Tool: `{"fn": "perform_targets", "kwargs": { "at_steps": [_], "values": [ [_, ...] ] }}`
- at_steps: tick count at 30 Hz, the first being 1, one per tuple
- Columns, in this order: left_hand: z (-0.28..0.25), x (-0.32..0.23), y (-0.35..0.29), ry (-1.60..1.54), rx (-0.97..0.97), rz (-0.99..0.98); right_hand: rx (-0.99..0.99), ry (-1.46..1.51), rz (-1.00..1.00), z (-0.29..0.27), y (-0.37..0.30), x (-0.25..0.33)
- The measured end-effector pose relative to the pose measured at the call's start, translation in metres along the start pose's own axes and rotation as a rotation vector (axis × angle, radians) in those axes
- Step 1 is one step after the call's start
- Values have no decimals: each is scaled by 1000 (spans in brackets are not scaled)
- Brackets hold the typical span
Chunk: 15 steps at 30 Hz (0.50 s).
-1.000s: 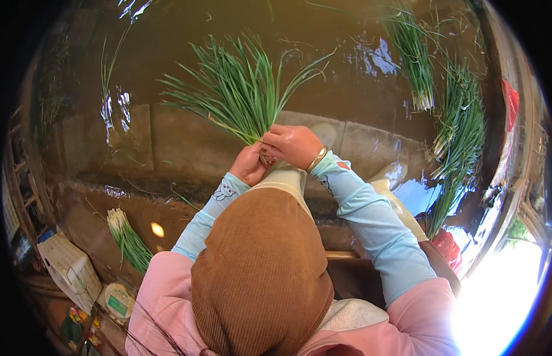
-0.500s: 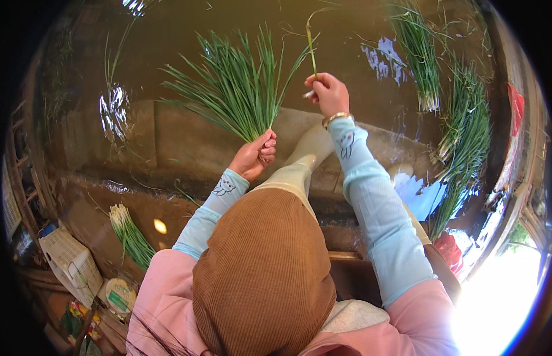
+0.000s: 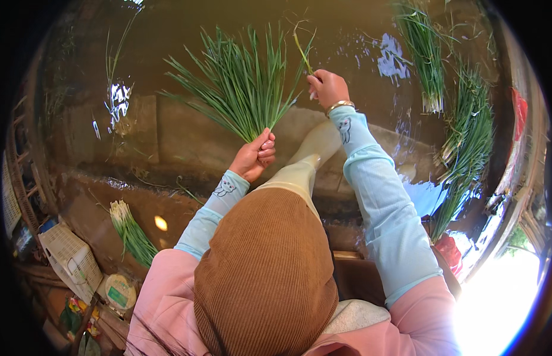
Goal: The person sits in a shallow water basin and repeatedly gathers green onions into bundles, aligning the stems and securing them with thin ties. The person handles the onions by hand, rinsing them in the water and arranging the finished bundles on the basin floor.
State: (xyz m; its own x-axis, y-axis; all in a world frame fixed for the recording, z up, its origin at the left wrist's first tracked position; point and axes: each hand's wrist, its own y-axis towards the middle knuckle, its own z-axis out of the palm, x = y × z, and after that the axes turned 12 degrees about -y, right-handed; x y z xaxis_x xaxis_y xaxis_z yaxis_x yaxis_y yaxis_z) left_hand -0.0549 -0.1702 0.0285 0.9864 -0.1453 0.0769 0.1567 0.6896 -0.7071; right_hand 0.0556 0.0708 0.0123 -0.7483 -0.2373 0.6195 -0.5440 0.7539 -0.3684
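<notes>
My left hand [image 3: 255,156] is closed around the gathered lower end of a bunch of green onions [image 3: 246,89]. Their long thin leaves fan out away from me over brown water, and their bases are hidden in my fist. To the right of the bunch, my right hand [image 3: 328,89] pinches a yellowed green onion leaf [image 3: 301,47] that points up and away. The tips of that leaf are thin and curled. A narrow gap lies between my right fingers and the outer leaves of the bunch.
Murky water [image 3: 187,29] covers a submerged ledge [image 3: 210,124]. Pale boots [image 3: 317,148] stand in it. More green onions lie at far right [image 3: 423,59], right [image 3: 469,136] and left [image 3: 130,231]. A white plastic basket [image 3: 71,258] and round tub [image 3: 118,292] sit lower left.
My right hand has moved slightly nearer, and the yellowed leaf it pinches now tilts left. My left hand holds the bunch in nearly the same place.
</notes>
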Motion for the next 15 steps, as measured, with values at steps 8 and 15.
{"fn": "perform_targets", "kwargs": {
  "at_steps": [8, 15],
  "values": [
    [-6, 1, -10, 87, -56, 0, -247, 34, -103, -50, 44, 9],
    [-14, -1, -13, 90, -77, 9, 12, -855, -261, -47, 78, -13]
  ]
}}
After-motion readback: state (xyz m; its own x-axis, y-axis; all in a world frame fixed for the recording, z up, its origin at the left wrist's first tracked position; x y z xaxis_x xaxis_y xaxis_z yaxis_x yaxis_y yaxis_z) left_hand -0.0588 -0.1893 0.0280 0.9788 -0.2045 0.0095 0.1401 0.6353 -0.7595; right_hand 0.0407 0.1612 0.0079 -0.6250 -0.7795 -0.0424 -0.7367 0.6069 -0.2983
